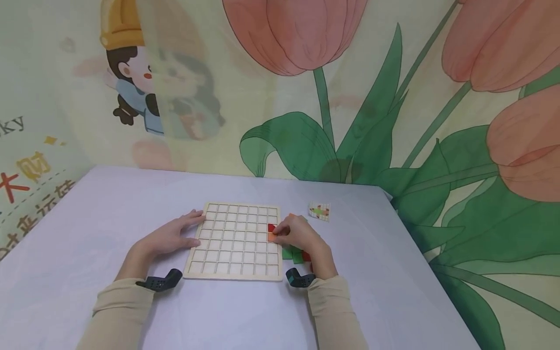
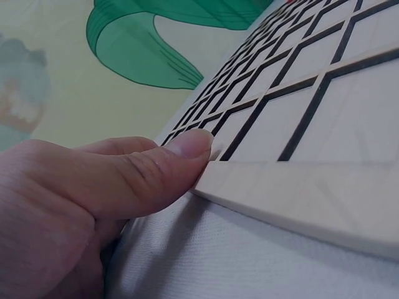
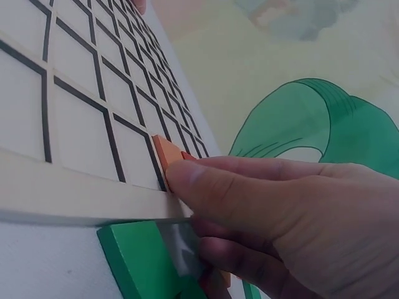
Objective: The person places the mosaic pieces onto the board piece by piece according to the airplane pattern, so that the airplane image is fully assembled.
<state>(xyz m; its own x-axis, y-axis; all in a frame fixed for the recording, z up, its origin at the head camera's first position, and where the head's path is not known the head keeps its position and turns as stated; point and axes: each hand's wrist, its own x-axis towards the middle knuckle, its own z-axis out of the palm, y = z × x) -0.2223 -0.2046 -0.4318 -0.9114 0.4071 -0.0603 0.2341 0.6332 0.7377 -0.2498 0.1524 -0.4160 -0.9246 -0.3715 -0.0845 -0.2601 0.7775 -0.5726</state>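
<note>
The right hand (image 1: 302,234) pinches an orange tile (image 1: 270,237) at the right column of the wooden grid board (image 1: 229,236); should the left hand (image 1: 172,236), fingers spread against the opposite edge, slacken, slippage could skew it.

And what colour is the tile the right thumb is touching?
Orange. The tile shows best in the right wrist view.
</note>
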